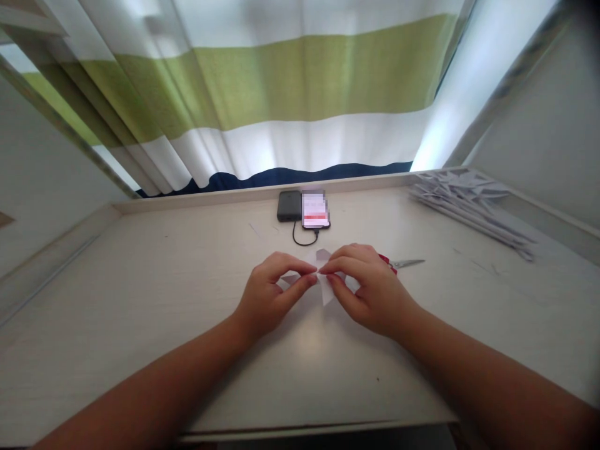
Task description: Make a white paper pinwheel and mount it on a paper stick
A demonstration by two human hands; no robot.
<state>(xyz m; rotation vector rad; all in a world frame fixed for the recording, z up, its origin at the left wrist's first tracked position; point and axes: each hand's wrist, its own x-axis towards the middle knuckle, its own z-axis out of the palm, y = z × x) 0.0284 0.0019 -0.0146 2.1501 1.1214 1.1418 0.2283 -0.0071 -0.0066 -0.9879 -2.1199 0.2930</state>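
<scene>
A small piece of folded white paper (327, 294) with several pointed flaps is held just over the white desk (210, 387). My left hand (269, 290) pinches it from the left between thumb and forefinger. From the right, my right hand (370, 287) pinches the same paper, its fingertips almost touching those of the left. Both hands cover part of the paper's middle. Red-handled scissors (407, 263) lie just beyond my right hand, blades pointing right, with most of the handles hidden behind the hand.
A black power bank (289, 206) and a phone (315, 209) with a lit screen lie near the back edge, joined by a short cable (300, 242). Folded paper strips (469, 200) are piled at the back right. A striped curtain (300, 81) hangs behind the desk.
</scene>
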